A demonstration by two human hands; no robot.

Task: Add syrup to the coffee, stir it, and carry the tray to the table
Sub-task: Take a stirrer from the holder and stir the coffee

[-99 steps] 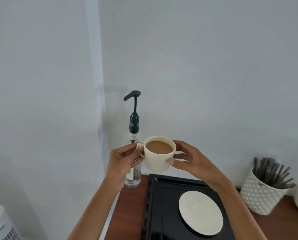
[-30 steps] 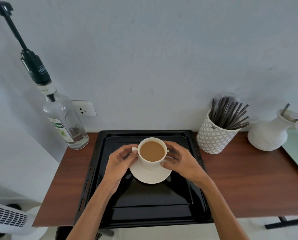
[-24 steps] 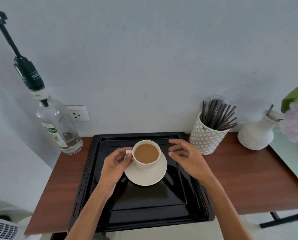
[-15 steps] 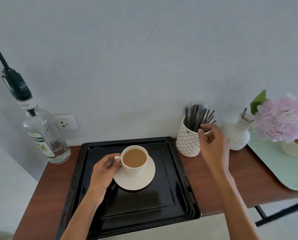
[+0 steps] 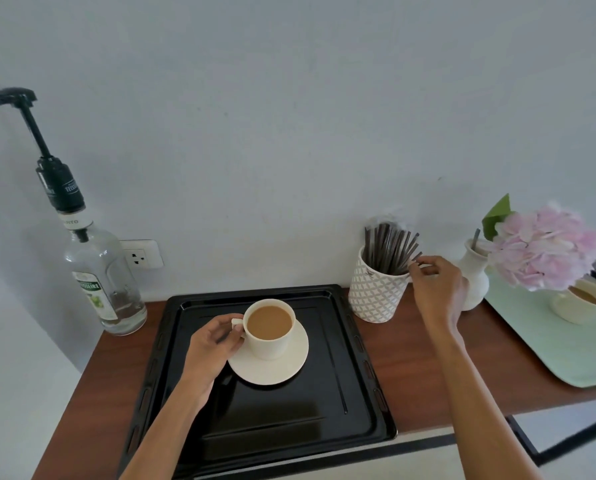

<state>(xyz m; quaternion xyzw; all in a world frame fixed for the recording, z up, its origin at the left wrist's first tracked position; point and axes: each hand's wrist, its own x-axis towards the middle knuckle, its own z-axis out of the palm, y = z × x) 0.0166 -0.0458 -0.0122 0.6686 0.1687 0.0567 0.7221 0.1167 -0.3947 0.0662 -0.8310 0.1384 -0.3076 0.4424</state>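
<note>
Overhead, a dark wood shelf (image 5: 424,368) ran along a plain pale wall (image 5: 289,133), with one wall socket (image 5: 140,254) just above its left end. One black tray (image 5: 262,420) sat on the wood, its front edge overhanging the shelf's front lip and its back rim close to the wall. On the tray stood one saucer (image 5: 272,368) carrying one cream cup (image 5: 269,329) full of milky coffee. The left hand (image 5: 208,348) had its thumb and fingers pinched together on the cup's handle. Left of the tray, near the shelf's end, stood one clear syrup bottle (image 5: 104,289) with a dark pump (image 5: 26,123) leaning out to the left; a little liquid showed at its bottom. Bare wood lay between bottle and tray. Right of the tray, almost touching its corner, one patterned white holder (image 5: 376,296) held a bundle of dark stir sticks (image 5: 388,249), too many to count. The right hand (image 5: 435,289) reached the outermost sticks with fingertips drawn together; whether it gripped one could not be told. Just behind that hand stood one white vase (image 5: 475,275) with one pink flower head (image 5: 546,247). Farther right lay one pale green tray (image 5: 546,344) bearing a second cup (image 5: 580,301) of coffee. Open wood remained in front of the holder.
</note>
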